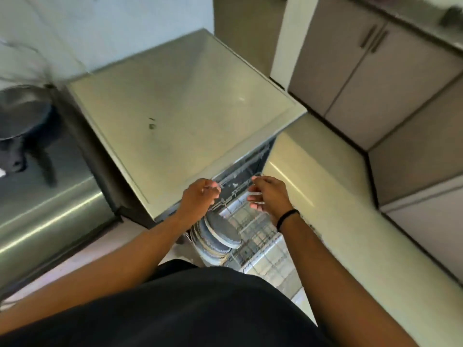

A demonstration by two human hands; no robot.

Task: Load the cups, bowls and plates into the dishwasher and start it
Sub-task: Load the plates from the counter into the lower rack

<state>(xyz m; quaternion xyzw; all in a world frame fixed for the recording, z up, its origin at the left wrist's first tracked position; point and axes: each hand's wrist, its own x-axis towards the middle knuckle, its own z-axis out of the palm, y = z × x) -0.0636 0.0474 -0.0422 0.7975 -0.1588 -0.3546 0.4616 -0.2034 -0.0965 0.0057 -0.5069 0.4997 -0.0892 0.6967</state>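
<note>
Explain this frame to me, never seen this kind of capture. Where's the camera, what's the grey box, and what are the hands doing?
There is one picture, taken by a wide-angle camera on a person's head, looking down past their dark shirt at both bare hands. No robot is involved.

The grey box is a dishwasher seen from above. Its lower rack is pulled out toward the person, with plates standing on edge at its left side.

The left hand has its fingers curled at the front of an upper wire rack. The right hand reaches for the same rack with fingers loosely bent; motion blur hides whether it touches. A black band sits on the right wrist. A dark pan sits at far left.
</note>
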